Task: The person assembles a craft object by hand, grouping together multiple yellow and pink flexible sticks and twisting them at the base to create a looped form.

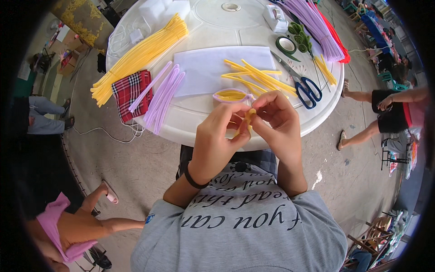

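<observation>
Both hands meet just over the near edge of a round white table [199, 127]. Between the fingertips of my left hand [220, 129] and my right hand [278, 127] is a short yellow pipe cleaner [248, 116], bent or curled; its exact shape is partly hidden by the fingers. Just beyond the hands lies a lilac pipe cleaner loop [218, 98] with yellow inside it. Several yellow pipe cleaners [258, 76] are strewn on a white sheet [197, 68]. Left of it, several lilac pipe cleaners [165, 97] lie side by side.
A big yellow bundle [140, 56] and red plaid cloth [132, 93] are at left. To the right lie blue-handled scissors [309, 90], green tape [286, 44], a white tape dispenser [275, 18] and a lilac bundle [319, 34]. People stand on both sides; one [403, 106] is at right.
</observation>
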A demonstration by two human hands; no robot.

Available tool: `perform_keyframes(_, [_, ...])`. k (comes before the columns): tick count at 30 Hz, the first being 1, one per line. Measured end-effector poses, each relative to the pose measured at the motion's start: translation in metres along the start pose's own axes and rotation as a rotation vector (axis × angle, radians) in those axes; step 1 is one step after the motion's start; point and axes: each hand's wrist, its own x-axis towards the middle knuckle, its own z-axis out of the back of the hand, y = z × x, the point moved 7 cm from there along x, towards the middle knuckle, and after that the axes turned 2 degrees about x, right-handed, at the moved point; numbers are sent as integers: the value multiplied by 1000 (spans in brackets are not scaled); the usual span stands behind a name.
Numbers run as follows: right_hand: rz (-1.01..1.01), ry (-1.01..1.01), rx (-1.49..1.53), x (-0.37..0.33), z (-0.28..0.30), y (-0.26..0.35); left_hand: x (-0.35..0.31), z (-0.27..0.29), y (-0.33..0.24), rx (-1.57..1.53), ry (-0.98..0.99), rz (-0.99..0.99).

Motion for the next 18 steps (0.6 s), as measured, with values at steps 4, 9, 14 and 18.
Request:
perform_keyframes(4, [46,25,-100,1,-2,0,0,-1,2,-15,10,33])
perform_keyframes(9, [55,20,-182,2,-2,4,-1,0,6,-48,28,36])
perform_keyframes(14, [-13,56,48,1,-2,-4,0,6,11,-102,-35,82])
perform_keyframes(18, [-37,87,217,1,0,-9,3,10,6,-101,-60,57])
